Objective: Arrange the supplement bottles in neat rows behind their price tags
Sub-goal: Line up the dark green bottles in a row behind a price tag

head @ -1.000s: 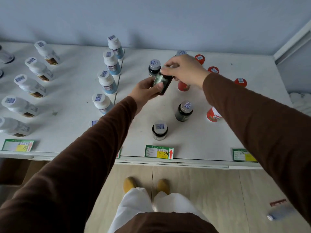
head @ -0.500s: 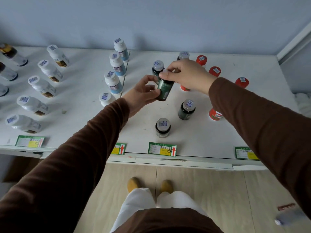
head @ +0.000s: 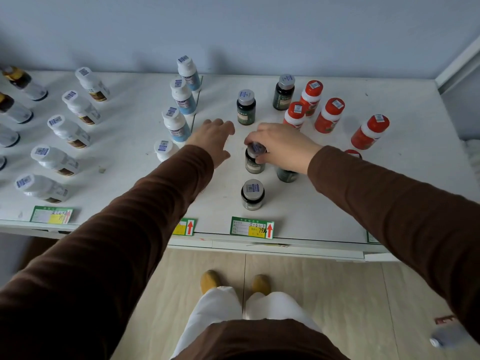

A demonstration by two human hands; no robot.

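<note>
On the white tabletop (head: 337, 209), the right hand (head: 283, 148) grips the cap of a dark bottle (head: 254, 162) from above, fingers (head: 253, 137) closed around it. That bottle stands upright, directly behind the front dark bottle (head: 252, 194), which sits behind the middle price tag (head: 252, 227). The left hand (head: 215, 137) hovers just beside it, fingers spread and holding nothing. Another dark bottle (head: 287, 175) lies partly hidden under the right wrist, off to the right of the row; I judge the right hand nearer for it.
</note>
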